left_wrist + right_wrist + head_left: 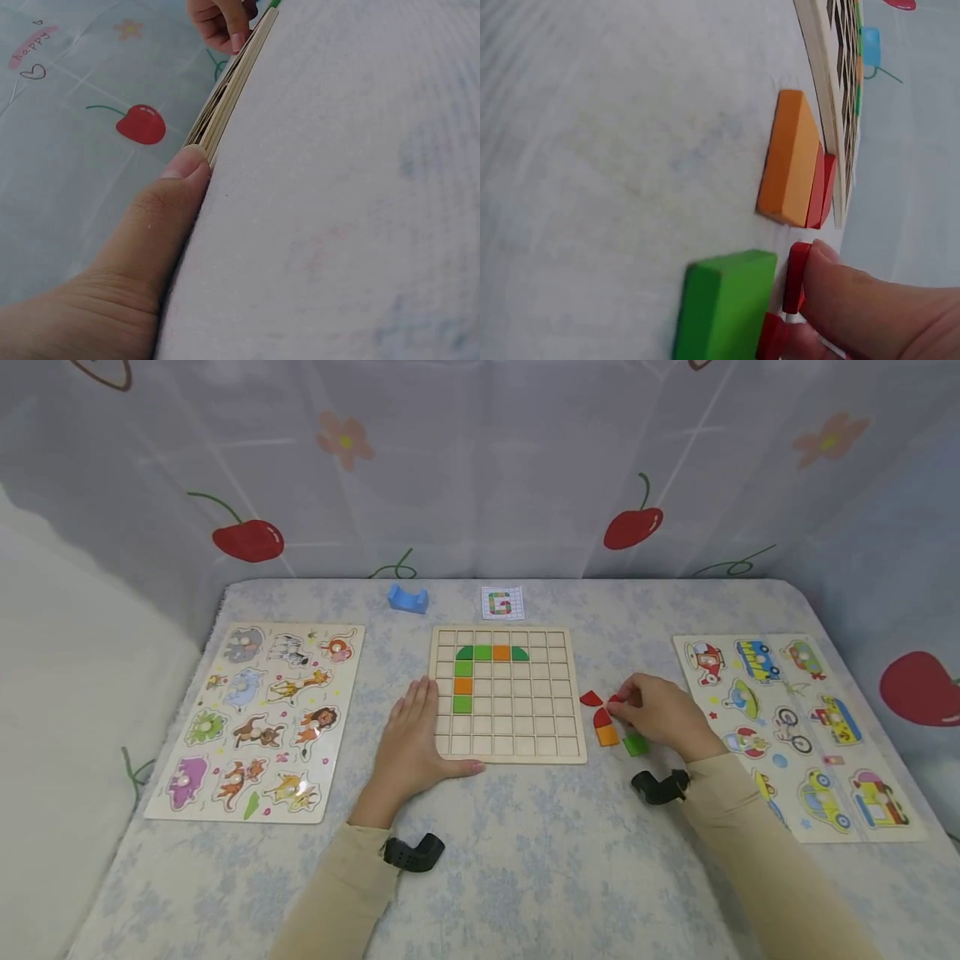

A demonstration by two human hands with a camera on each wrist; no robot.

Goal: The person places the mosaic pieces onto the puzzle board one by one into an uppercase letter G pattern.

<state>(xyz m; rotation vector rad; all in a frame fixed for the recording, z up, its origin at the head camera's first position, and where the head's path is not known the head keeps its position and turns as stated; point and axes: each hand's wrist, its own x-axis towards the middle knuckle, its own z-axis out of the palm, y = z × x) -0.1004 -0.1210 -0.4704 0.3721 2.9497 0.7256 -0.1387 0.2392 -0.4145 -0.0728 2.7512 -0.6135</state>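
Note:
A wooden grid board (510, 727) lies mid-table, with green and orange blocks (463, 686) forming a row near its top and a column down its left. My left hand (408, 752) rests flat, fingers straight along the board's left edge and thumb (157, 217) at its near corner. To the right of the board, my right hand (663, 710) pinches a small red block (796, 277) between thumb and fingers. Around its fingertips lie a red curved piece (591, 698), another red piece (602, 718), an orange block (607, 736) and a green block (636, 744).
A pattern card (502, 603) with a coloured G lies behind the board, a blue holder (407, 600) to its left. An animal puzzle board (292, 752) lies at the left. At the right, a vehicle puzzle board (772, 693) extends partly under the right forearm.

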